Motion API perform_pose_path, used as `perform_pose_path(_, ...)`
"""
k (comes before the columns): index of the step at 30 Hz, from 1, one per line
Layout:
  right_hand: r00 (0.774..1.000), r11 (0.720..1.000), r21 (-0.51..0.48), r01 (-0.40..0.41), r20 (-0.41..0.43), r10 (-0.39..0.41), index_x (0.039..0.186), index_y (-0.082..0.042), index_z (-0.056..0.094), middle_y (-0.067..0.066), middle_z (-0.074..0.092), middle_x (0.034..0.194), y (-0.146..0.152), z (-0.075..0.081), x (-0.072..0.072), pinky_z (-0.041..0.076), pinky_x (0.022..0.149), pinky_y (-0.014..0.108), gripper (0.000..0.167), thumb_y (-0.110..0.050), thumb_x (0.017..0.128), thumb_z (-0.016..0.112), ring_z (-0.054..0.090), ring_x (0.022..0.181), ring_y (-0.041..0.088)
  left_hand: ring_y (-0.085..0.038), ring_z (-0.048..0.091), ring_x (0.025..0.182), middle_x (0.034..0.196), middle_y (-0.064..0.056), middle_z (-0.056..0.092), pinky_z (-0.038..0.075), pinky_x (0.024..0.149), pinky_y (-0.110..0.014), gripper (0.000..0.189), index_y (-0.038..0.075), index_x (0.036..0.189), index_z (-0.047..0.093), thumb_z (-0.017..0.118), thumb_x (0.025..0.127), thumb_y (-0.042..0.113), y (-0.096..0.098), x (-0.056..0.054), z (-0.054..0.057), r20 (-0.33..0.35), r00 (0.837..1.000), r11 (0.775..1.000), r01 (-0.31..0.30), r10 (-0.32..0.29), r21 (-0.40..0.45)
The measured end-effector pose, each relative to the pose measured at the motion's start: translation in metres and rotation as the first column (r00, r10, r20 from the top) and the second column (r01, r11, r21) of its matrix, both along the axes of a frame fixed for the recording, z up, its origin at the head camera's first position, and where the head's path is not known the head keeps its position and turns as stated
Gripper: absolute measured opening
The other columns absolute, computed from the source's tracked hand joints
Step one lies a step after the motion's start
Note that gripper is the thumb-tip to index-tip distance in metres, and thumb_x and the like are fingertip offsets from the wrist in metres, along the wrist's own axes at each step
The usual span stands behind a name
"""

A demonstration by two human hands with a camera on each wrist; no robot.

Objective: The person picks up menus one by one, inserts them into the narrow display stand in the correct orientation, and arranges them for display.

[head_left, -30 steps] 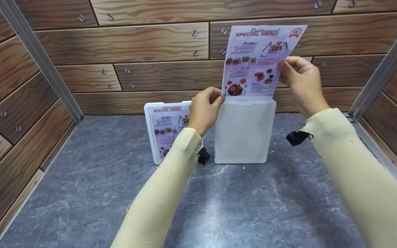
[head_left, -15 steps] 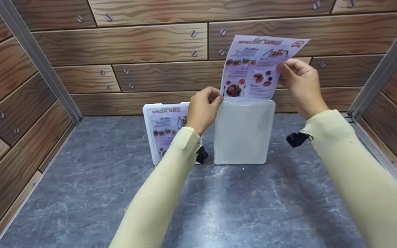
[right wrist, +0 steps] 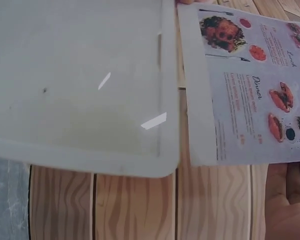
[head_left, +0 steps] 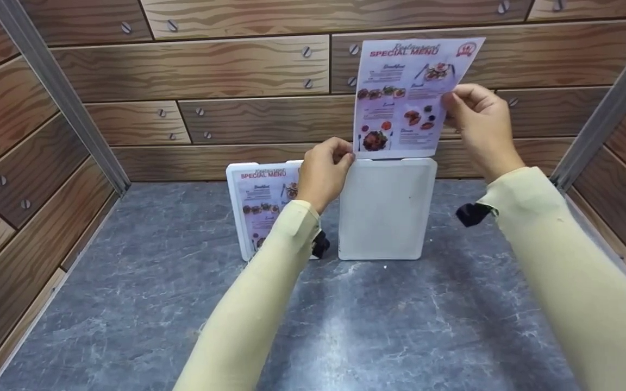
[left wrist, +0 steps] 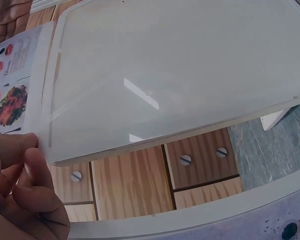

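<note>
A printed menu sheet [head_left: 400, 98] is held up just above a blank white menu stand [head_left: 383, 209], its lower edge close along the stand's top rim. My left hand [head_left: 324, 172] pinches the sheet's lower left corner, beside the stand's upper left corner. At the sheet's right edge, my right hand [head_left: 481, 125] grips it between thumb and fingers. In the right wrist view a narrow gap shows between the sheet [right wrist: 240, 95] and the stand [right wrist: 80, 85]. The left wrist view shows the left fingertips [left wrist: 32, 145] on the sheet's corner, near the stand's rim.
A second white stand [head_left: 231, 212] holding the same menu [head_left: 261, 203] is at the left, partly hidden by my left hand and sleeve. Both stand on a grey marbled tabletop [head_left: 155, 304]. Wood-patterned walls [head_left: 226, 65] and metal corner posts [head_left: 68, 92] enclose the space.
The sheet curved and its top dipped half a second ago; now it is flatter and raised again. Its lower edge has shifted slightly right, and my right hand has risen a little.
</note>
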State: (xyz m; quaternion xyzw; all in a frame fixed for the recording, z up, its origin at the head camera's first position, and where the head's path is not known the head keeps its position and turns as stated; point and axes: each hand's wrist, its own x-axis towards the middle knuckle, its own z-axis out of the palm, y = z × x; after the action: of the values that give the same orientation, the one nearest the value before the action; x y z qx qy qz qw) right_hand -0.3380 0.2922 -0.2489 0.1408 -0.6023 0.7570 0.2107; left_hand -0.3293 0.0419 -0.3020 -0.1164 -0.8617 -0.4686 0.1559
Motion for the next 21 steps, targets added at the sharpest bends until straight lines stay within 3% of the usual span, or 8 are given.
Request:
perform_pose_path(7,1.0,1.0,-0.005,-0.029,0.001,0.029,0.097,0.006,0.072,0.006,0.073,0.086,0.0032,-0.0097,-0.0012,0.06,0.079,0.026,0.011,-0.005,0.094,0.072,0.072,0.081,0.015,-0.01,0.064,0.089,0.098,0.003,0.071,0.051,0.082,-0.027,0.01,0.014,0.105,0.074,0.07,0.1,0.021,0.0015,-0.002,-0.0017,-0.029,1.0,1.0,0.006,-0.007,-0.014)
perform_pose_path(21,0.999,0.999,0.023,-0.035,0.011,0.035,0.095,0.004,0.071,0.007,0.073,0.085,0.0063,-0.0009,0.0034,0.06,0.079,0.025,0.011,-0.006,0.094,0.074,0.072,0.081,0.015,-0.012,0.063,0.09,0.1,0.002,0.068,0.051,0.082,-0.03,0.016,0.013,0.104,0.074,0.067,0.103,0.027,0.0012,-0.0007,-0.0026,-0.043,0.999,0.998,-0.01,0.007,-0.064)
